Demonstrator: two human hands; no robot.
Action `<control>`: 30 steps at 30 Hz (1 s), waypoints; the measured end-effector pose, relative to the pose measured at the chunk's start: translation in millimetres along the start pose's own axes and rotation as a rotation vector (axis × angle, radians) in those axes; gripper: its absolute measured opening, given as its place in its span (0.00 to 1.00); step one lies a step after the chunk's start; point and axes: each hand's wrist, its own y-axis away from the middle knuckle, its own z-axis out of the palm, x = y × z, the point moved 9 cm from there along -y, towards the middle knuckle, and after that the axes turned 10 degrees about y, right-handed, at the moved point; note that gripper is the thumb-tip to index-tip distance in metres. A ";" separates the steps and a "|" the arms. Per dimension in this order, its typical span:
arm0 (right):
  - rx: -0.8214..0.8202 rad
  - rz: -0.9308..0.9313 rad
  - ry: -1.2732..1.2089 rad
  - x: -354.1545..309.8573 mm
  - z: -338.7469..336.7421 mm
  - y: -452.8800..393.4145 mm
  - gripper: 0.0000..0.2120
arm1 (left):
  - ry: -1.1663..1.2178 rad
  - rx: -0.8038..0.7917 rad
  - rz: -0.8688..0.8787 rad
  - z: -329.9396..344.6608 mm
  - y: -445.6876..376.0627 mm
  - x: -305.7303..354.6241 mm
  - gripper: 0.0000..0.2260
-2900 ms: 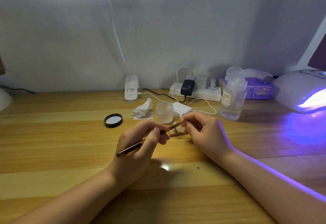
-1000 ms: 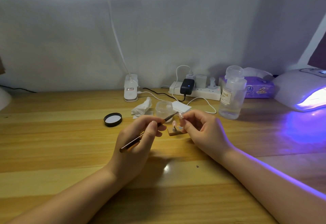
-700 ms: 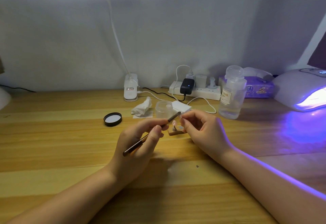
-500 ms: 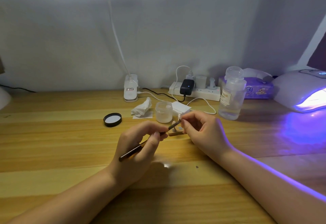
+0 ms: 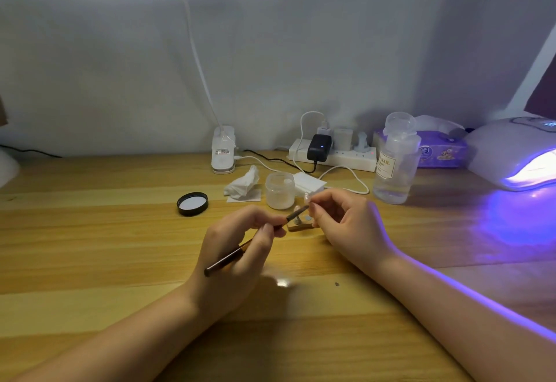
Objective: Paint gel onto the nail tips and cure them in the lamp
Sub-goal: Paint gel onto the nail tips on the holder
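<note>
Wooden planks of the table (image 5: pixel 90 261) run across the room under a bright desk lamp. Nearest, the left hand (image 5: pixel 234 258) has its grip pinched round a thin brush (image 5: pixel 255 240), whose tip slants up to the right. It meets a pale nail tip (image 5: pixel 307 198) pinched in the grip of the right hand (image 5: pixel 349 228), fingers curled. Just below the two hands sits a small wooden stand (image 5: pixel 299 226), partly hidden by them. Just behind stands an open frosted jar (image 5: pixel 279 190), with white pads (image 5: pixel 310 184) beside it, a crumpled tissue (image 5: pixel 243 184) to its left and a black lid (image 5: pixel 192 203) further left. To the right stands a clear bottle (image 5: pixel 395 164). Along the wall lie a power strip (image 5: pixel 334 157) and a purple tissue pack (image 5: pixel 442 152). Far right, the curing lamp (image 5: pixel 517 152) glows violet, well apart from the hands.
</note>
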 end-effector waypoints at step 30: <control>0.018 -0.011 -0.007 -1.3 -0.7 -0.3 0.06 | -0.109 -0.094 0.089 10.5 -4.2 10.9 0.11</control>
